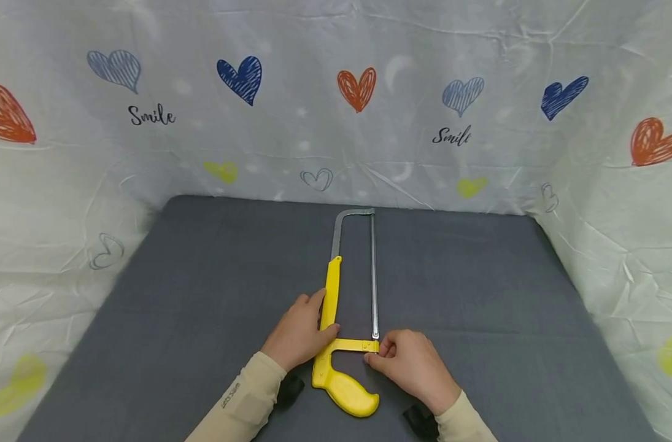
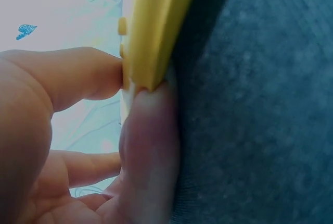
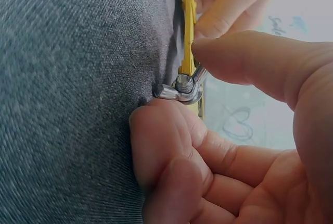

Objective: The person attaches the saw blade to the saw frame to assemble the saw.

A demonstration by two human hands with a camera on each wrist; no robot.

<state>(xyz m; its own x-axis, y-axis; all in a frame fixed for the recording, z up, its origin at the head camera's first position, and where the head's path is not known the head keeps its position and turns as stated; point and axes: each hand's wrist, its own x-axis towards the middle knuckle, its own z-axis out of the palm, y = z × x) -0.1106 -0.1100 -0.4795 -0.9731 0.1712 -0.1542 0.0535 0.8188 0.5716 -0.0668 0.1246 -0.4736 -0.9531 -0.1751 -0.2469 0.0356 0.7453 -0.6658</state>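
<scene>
Hacksaw [image 1: 333,279] lying flat on a grey cloth [image 1: 479,294], with its yellow handle [image 1: 349,393] nearest the person; the handle serves here as the landmark. The step in hand appears to be adjustment of the blade's tension at the wing nut [image 3: 183,84], which sits at the outer end of the yellow crosspiece [image 1: 352,345], just beyond the handle. The right hand [image 1: 415,362], beyond the handle and to its right, appears to pinch this nut between thumb and finger, its other fingers curled. The left hand [image 1: 298,331], beyond the handle and to its left, grips the yellow bar [image 1: 332,301], thumb and fingers on opposite sides. The next move would seem to call for a small, firm twist of the nut while the bar is kept steady; which way it should turn cannot be told. Materials: the handle is smooth, rounded and hooked at its tip; the nut is bright metal with stubby wings around a threaded stud; the bow [image 1: 336,236], farthest from the handle, is a grey metal curve; the blade [image 1: 374,276] is a straight, shiny strip, its teeth too fine to resolve; the cloth shows a close weave.
</scene>
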